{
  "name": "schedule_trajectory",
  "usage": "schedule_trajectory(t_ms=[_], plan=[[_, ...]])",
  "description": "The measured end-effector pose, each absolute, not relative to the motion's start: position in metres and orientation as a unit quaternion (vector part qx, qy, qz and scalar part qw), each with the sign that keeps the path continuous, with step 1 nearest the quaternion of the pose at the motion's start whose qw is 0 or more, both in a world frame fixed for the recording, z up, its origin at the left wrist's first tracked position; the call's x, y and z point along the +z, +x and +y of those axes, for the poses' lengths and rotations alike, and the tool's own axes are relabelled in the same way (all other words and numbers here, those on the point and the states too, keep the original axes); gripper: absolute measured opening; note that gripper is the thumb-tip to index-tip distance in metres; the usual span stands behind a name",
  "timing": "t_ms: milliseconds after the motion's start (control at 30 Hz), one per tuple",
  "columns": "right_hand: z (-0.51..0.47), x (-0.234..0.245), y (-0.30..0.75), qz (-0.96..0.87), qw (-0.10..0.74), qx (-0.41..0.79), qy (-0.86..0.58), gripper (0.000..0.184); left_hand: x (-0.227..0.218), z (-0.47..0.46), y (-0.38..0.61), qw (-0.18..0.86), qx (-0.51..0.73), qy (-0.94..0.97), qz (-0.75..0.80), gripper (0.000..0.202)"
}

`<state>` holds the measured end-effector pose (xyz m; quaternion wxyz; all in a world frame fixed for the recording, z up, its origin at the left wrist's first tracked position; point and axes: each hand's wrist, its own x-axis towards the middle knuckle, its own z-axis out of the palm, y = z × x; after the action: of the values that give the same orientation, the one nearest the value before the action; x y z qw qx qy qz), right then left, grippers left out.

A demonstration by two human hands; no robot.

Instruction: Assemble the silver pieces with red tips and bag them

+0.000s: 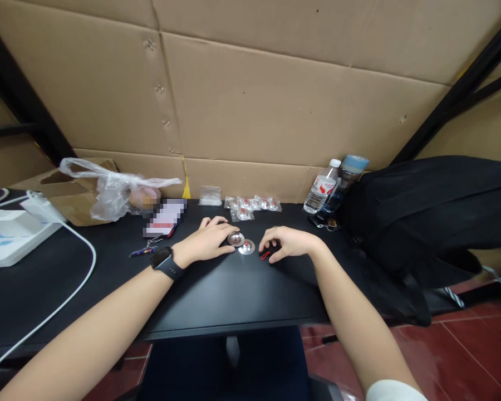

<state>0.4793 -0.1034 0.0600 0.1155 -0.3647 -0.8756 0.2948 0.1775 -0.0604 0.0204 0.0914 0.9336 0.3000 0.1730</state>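
Note:
My left hand (209, 242), with a dark watch on its wrist, has its fingertips and thumb at the edge of a small metal finger cymbal (236, 239), a round disc with a domed middle. Just right of it, partly overlapped, a second finger cymbal (246, 247) lies on the black table with a bit of red at its centre. My right hand (286, 243) hovers low over the table, fingers curled and apart from the thumb. A red cord loop (265, 255) lies in the gap between them.
Behind the hands lie several bagged cymbals (250, 206) and a stack of clear bags (210, 195). To the left are a phone (166, 217), a plastic bag (112, 195) and a power strip (20, 236) with a white cable. Bottles (322, 186) and a black backpack (434, 211) stand right.

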Motion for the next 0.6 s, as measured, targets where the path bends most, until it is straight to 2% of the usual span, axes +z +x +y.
schedule_trajectory(t_ms=[167, 300, 433, 533, 600], plan=[[-0.098, 0.049, 0.471, -0.892, 0.082, 0.267, -0.355, 0.007, 0.014, -0.054, 0.182, 0.103, 0.186, 0.921, 0.326, 0.044], [-0.101, 0.049, 0.467, -0.895, 0.087, 0.225, -0.374, 0.004, 0.025, -0.059, 0.185, 0.075, 0.231, 0.909, 0.34, 0.049], [-0.107, 0.056, 0.454, -0.874, 0.188, 0.205, -0.4, 0.004, 0.04, -0.068, 0.187, 0.045, 0.269, 0.9, 0.341, 0.049], [-0.111, 0.058, 0.44, -0.829, 0.292, 0.201, -0.433, 0.008, 0.045, -0.075, 0.188, 0.038, 0.279, 0.897, 0.34, 0.061], [-0.111, 0.055, 0.432, -0.811, 0.329, 0.192, -0.445, 0.008, 0.047, -0.078, 0.19, 0.035, 0.287, 0.895, 0.338, 0.067]])
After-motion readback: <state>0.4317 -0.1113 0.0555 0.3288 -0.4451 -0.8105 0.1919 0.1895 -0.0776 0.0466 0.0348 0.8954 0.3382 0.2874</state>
